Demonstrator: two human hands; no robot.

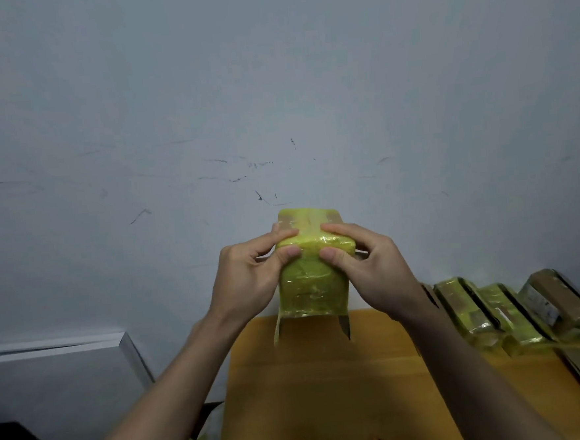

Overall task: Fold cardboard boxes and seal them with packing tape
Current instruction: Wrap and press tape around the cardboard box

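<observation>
Far left I've got one pale grey panel (pixel 59 370) leaning by the wall (pixel 272 83), with something dark under it that I can't make out.

Then my left hand (pixel 247 274). Its thumb is curled onto the near face of the box (pixel 312 287) and the index finger lies along the top edge, so it's pinching the box's upper left corner. The other fingers go round the left side where I can't see them.

One box is in play, dead centre, held up in the air above the far edge of the table (pixel 321 389) and in front of the wall. It's wrapped in yellow-green tape (pixel 314 244), glossy and a bit wrinkled, and brown cardboard shows through on top. Two flaps hang loose off the bottom, one at each lower corner.

My right hand (pixel 371 269) mirrors the left one: thumb pressed on the front near the top, index finger along the top edge, gripping the upper right corner.

Far right, on the table, I count three done boxes (pixel 515 314) in a row, leaning against each other, all taped the same yellow-green. Bottom edge has an orange bit, too cut off to tell what.
</observation>
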